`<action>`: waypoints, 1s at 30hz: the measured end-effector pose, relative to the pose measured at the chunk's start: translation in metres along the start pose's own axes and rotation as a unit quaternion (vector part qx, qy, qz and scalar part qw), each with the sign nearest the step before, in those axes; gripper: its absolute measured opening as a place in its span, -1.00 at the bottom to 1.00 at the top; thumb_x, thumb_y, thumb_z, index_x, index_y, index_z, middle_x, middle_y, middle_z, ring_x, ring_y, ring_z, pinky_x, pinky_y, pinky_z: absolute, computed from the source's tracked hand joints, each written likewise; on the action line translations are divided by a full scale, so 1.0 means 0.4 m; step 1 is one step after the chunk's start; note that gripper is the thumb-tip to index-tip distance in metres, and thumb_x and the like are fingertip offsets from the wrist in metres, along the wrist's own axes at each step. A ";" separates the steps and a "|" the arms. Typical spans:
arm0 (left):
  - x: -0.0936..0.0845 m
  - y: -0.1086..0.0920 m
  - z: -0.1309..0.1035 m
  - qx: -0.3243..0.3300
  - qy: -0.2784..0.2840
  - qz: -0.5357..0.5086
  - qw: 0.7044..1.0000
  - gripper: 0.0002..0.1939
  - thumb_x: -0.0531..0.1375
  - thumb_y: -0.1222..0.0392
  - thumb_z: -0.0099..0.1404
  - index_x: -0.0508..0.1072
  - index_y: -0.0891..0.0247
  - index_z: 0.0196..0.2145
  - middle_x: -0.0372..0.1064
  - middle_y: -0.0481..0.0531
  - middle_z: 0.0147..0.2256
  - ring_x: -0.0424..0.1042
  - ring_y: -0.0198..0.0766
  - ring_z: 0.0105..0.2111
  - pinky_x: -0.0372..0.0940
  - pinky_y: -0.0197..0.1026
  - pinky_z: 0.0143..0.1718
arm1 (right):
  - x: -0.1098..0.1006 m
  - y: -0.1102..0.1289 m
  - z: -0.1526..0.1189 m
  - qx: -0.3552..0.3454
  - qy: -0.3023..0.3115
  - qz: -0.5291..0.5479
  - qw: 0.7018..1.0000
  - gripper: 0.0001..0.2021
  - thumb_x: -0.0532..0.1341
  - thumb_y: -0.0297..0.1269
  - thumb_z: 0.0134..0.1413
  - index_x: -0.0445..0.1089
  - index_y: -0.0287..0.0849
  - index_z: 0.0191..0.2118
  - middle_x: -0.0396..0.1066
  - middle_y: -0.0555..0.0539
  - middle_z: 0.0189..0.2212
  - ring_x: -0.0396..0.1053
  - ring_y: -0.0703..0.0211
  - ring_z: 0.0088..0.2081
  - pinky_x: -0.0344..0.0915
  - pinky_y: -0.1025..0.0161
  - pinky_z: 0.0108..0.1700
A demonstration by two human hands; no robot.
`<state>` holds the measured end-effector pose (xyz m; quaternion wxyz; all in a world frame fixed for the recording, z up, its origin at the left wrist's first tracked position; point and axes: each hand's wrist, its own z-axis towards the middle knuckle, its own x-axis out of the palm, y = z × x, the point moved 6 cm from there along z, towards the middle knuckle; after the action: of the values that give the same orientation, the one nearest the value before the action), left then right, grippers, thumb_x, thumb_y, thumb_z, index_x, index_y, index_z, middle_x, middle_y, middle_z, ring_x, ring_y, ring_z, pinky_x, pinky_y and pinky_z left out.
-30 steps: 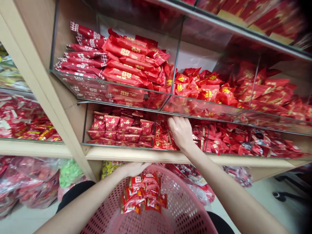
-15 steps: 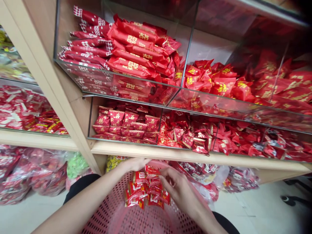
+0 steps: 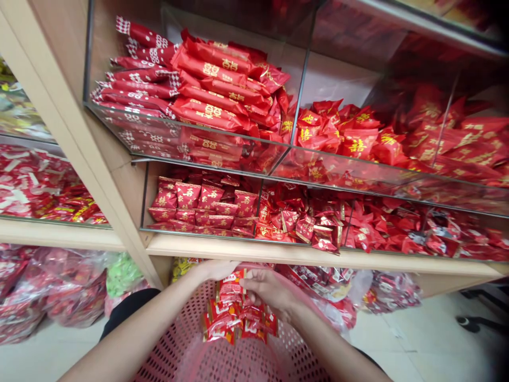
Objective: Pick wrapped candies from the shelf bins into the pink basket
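Note:
A pink perforated basket [image 3: 167, 339] stands between the person's knees, below the shelf. Small red packets [image 3: 222, 318] are stacked in rows inside it, near its far wall. My right hand [image 3: 264, 289] pinches a red packet [image 3: 234, 281] by its edge at the top of the stack. At the basket's far rim is my left hand [image 3: 218, 269], its fingertips hidden behind the rim and packets, so its grip cannot be made out.
Glass-fronted shelf bins hold long red packets [image 3: 214, 90], red pouches [image 3: 358, 143] and small dark red packets [image 3: 207, 204]. Beneath the wooden shelf edge [image 3: 318, 257] lie plastic bags of sweets [image 3: 75, 286]. A black chair base [image 3: 473, 322] is at the right.
My right hand has moved left over the stack and its fingers have closed on a packet. The view has shifted slightly. My left hand has stayed at the rim.

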<state>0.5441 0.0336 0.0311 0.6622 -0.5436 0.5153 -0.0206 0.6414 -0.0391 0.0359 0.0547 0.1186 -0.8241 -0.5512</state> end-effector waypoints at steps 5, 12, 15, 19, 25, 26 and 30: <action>0.002 -0.013 0.000 0.015 0.021 -0.011 1.000 -0.34 -0.27 -0.22 0.29 0.22 0.21 0.12 0.27 -0.07 0.05 0.28 -0.17 -0.02 0.07 -0.21 0.08 | 0.003 -0.024 0.034 0.010 -0.023 -0.006 1.000 -0.70 0.20 -0.07 -0.17 0.15 -0.18 -0.59 0.25 0.13 -0.78 0.07 0.43 -0.78 -0.10 0.44 -0.70; -0.003 -0.024 -0.008 0.024 0.040 -0.021 0.999 -0.39 -0.19 -0.24 0.27 0.22 0.09 0.13 0.11 -0.15 0.13 0.12 -0.20 0.13 -0.05 -0.20 0.17 | -0.034 -0.024 0.032 -0.042 -0.150 -0.271 0.950 -0.69 0.09 -0.16 0.01 0.16 -0.16 -0.66 0.31 0.03 -0.75 0.18 0.33 -0.72 -0.02 0.37 -0.62; -0.005 -0.039 -0.016 0.035 0.054 -0.037 0.997 -0.40 -0.16 -0.25 0.25 0.16 0.04 0.15 0.06 -0.20 0.15 0.08 -0.21 0.15 -0.06 -0.19 0.19 | -0.050 0.014 0.010 -0.088 -0.227 -0.406 0.881 -0.73 0.12 -0.23 -0.01 0.22 -0.17 -0.66 0.36 -0.02 -0.65 0.28 0.26 -0.58 -0.03 0.34 -0.54; -0.009 -0.047 -0.018 0.035 0.061 -0.037 0.997 -0.39 -0.18 -0.26 0.26 0.15 0.03 0.15 0.07 -0.21 0.14 0.05 -0.22 0.16 -0.08 -0.19 0.19 | -0.062 0.078 -0.045 -0.115 -0.264 -0.476 0.831 -0.77 0.10 -0.22 0.04 0.29 -0.15 -0.57 0.39 -0.05 -0.59 0.32 0.22 -0.52 -0.04 0.32 -0.50; -0.015 -0.047 -0.023 0.015 0.058 -0.018 0.998 -0.37 -0.16 -0.26 0.26 0.12 0.09 0.17 0.11 -0.12 0.12 -0.01 -0.19 0.19 -0.10 -0.15 0.19 | -0.149 0.202 -0.186 -0.260 -0.348 -0.351 0.829 -0.71 0.02 -0.08 0.13 0.28 -0.13 -0.47 0.25 0.07 -0.70 0.15 0.33 -0.65 0.00 0.37 -0.55; -0.016 -0.051 -0.025 0.012 0.058 -0.018 0.998 -0.36 -0.16 -0.26 0.26 0.12 0.10 0.17 0.10 -0.10 0.13 -0.02 -0.19 0.19 -0.11 -0.15 0.19 | -0.181 0.216 -0.215 -0.286 -0.395 -0.311 0.815 -0.72 0.02 -0.06 0.12 0.26 -0.14 -0.44 0.24 0.07 -0.69 0.15 0.33 -0.65 0.00 0.38 -0.56; -0.016 -0.060 -0.033 -0.009 0.070 -0.018 0.997 -0.36 -0.18 -0.26 0.26 0.14 0.11 0.16 -0.02 -0.07 0.18 -0.01 -0.17 0.18 -0.13 -0.12 0.20 | -0.310 0.218 -0.300 -0.284 -0.568 -0.211 0.743 -0.71 0.11 0.01 0.03 0.18 -0.12 -0.47 0.25 0.07 -0.67 0.16 0.31 -0.65 0.06 0.37 -0.55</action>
<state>0.5445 0.0184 0.0547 0.6196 -0.5558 0.5503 -0.0660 0.7759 -0.0829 0.1675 -0.5103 -0.0662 -0.4622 -0.7222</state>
